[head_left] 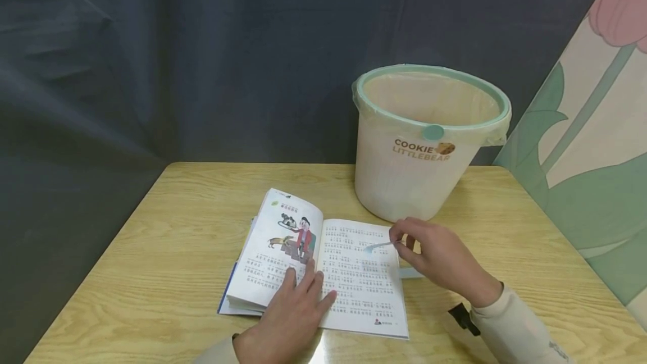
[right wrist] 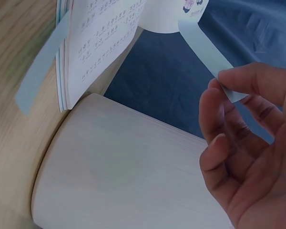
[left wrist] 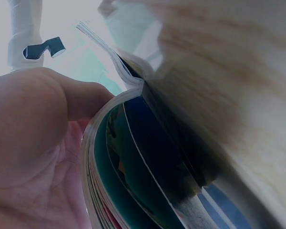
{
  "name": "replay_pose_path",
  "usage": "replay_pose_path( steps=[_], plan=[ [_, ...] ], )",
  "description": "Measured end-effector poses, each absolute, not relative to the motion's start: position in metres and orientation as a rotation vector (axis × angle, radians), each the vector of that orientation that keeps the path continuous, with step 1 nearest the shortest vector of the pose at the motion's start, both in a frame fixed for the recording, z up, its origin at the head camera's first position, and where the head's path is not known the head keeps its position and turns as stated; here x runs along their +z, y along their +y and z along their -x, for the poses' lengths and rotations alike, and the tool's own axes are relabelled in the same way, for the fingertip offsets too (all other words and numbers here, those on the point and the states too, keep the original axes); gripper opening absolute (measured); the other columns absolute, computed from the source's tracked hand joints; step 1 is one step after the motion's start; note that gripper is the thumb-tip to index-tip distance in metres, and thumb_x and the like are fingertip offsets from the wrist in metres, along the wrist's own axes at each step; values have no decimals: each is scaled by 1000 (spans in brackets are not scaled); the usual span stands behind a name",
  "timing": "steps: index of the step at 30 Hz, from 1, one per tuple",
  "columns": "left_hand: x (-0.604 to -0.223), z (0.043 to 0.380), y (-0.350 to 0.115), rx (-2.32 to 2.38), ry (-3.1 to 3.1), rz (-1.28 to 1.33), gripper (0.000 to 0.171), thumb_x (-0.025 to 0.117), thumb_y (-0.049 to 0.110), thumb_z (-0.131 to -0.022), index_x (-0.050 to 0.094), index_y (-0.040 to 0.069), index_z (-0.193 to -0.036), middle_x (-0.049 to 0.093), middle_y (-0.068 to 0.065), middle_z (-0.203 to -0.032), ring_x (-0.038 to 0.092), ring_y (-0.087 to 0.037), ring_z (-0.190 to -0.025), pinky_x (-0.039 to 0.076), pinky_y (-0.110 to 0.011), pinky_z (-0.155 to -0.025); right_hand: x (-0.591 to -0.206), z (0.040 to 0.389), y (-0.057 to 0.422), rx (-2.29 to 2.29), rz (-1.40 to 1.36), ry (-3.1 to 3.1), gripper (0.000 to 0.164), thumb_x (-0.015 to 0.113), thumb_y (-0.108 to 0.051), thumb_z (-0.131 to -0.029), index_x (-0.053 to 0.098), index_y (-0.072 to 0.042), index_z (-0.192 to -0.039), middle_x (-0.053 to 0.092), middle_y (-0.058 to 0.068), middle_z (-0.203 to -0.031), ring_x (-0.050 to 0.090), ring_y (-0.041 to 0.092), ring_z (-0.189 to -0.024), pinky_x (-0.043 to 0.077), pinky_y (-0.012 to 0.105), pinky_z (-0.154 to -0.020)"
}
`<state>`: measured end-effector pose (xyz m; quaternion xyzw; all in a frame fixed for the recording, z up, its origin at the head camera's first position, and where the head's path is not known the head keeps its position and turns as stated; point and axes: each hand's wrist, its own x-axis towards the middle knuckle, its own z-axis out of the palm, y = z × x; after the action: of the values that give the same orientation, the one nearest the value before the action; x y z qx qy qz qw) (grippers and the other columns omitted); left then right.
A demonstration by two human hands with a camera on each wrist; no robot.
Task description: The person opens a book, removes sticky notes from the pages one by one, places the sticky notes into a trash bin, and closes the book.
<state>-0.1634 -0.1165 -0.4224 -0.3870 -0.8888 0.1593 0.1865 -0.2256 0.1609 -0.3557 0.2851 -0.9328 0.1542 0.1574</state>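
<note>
An open book point(head_left: 364, 296) with printed text and a coloured picture lies on the table. My left hand point(head_left: 290, 316) rests across its lower middle, fingers spread over the pages; in the left wrist view the book's curved page edges point(left wrist: 93, 191) show beside the palm. Above the right page, my right hand point(head_left: 440, 251) pinches the end of a light blue paper strip point(right wrist: 205, 47) between thumb and forefinger. The strip's far end comes over the printed page; whether it touches cannot be told. Another light blue strip point(right wrist: 40, 69) sticks out from the book's right edge, below the right hand.
A tall white bin point(head_left: 404, 184) with a green rim and a bag lining stands behind the book, to the right. The wooden table point(head_left: 167, 240) extends to both sides. Dark cloth point(head_left: 253, 60) hangs behind, and a flower-patterned panel point(head_left: 581, 184) borders the right.
</note>
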Motion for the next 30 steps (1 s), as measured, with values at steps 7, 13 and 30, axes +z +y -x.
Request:
replay_pose_path(
  steps=[7, 13, 30],
  plan=[
    [-421, 164, -117, 458, -2490, 1087, 41, 56, 31, -83, 61, 26, -123, 58, -13, -120, 42, -37, -122, 40, -49, -86, -350, 226, 164, 479, -775, -2612, 20, 70, -11, -79, 62, -27, -87, 62, -14, -81, 51, 4, -65, 44, 25, -53],
    [-421, 163, -116, 455, -2505, 1081, 40, 54, 30, -84, 61, 27, -124, 58, -13, -121, 41, -37, -123, 40, -49, -86, -343, 225, 168, 523, -736, -2530, 21, 72, -10, -78, 63, -26, -89, 62, -13, -84, 51, 5, -67, 43, 24, -51],
    [-423, 163, -116, 436, -2516, 1093, 40, 53, 29, -85, 61, 27, -124, 58, -14, -121, 40, -38, -124, 40, -50, -87, -325, 221, 180, 555, -680, -2306, 20, 72, -4, -77, 68, -17, -92, 63, -8, -86, 51, 4, -72, 45, 27, -56]
  ],
)
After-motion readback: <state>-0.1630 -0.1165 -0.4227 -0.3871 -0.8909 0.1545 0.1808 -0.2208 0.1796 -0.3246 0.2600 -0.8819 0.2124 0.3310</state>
